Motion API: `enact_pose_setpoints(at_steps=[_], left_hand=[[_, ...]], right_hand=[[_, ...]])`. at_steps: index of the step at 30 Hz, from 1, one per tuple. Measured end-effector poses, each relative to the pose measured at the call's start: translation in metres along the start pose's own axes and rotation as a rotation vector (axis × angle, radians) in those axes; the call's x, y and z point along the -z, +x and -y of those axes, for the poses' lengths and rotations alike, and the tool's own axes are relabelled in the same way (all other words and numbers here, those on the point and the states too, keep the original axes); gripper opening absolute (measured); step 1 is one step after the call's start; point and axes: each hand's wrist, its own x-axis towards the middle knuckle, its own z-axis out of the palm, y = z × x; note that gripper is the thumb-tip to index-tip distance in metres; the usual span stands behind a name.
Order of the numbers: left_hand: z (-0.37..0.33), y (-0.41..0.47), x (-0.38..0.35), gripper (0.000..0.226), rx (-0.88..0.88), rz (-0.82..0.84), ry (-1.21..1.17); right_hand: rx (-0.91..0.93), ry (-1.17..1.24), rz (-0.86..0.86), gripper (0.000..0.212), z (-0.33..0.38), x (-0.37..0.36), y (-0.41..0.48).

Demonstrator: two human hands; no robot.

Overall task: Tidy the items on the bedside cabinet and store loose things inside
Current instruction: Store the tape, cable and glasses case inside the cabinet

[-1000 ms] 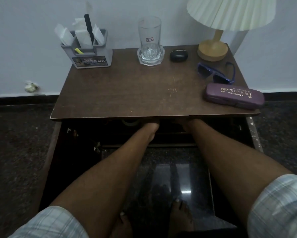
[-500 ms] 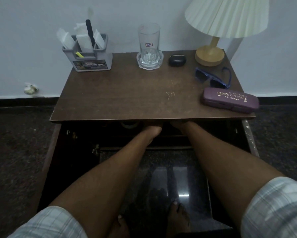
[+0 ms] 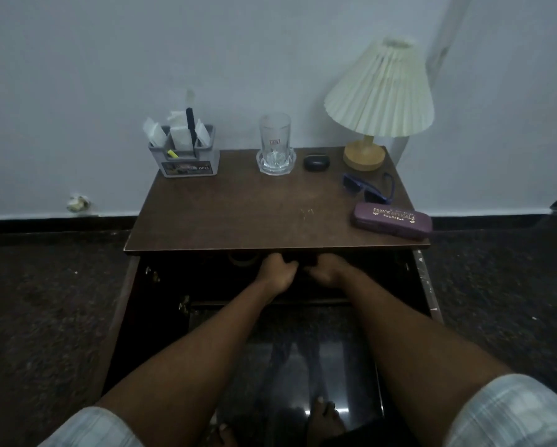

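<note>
The brown bedside cabinet stands against the wall with both doors swung open. On its top are a grey organiser with papers and a pen, a glass on a clear coaster, a black earbud case, blue sunglasses and a purple spectacle case. My left hand and my right hand meet just under the top's front edge, fingers curled round a small dark object that the shadow mostly hides.
A lamp with a pleated shade stands at the back right corner. The open doors flank my arms. A ring-shaped thing lies inside the dark cabinet. My bare feet are on the glossy floor below.
Both hands have drawn back from deep under the top and now show at the opening, close together. My head has pulled back and tilted up, so the whole lamp shows.
</note>
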Motion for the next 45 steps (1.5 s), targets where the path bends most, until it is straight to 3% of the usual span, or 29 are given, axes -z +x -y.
enact_pose_setpoints(at_steps=[11,18,22,27,35,41,45], left_hand=[[-0.008,-0.082,0.012,0.02,-0.059,0.098,-0.099],[-0.035,-0.1,0.021,0.027,-0.154,-0.006,-0.308],[-0.038,-0.088,0.022,0.027,-0.178,-0.041,-0.379],[-0.04,-0.063,0.023,0.027,-0.207,-0.037,-0.39],[-0.05,-0.038,0.027,0.025,-0.222,-0.049,-0.53],[-0.052,-0.034,0.031,0.022,-0.18,-0.053,-0.618],[-0.054,-0.036,0.036,0.022,-0.182,-0.053,-0.665]], right_hand=[[0.076,0.18,-0.111,0.016,0.009,0.015,-0.074],[0.189,0.321,-0.385,0.02,0.018,0.037,-0.091],[0.223,0.302,-0.584,0.007,0.013,0.074,-0.077],[0.141,0.213,-0.768,0.014,0.001,0.136,-0.045],[-0.038,-0.19,-0.625,0.028,-0.023,0.157,-0.006],[-0.071,-0.192,-0.588,0.012,-0.023,0.153,0.012],[-0.029,-0.192,-0.615,0.014,-0.017,0.154,0.004]])
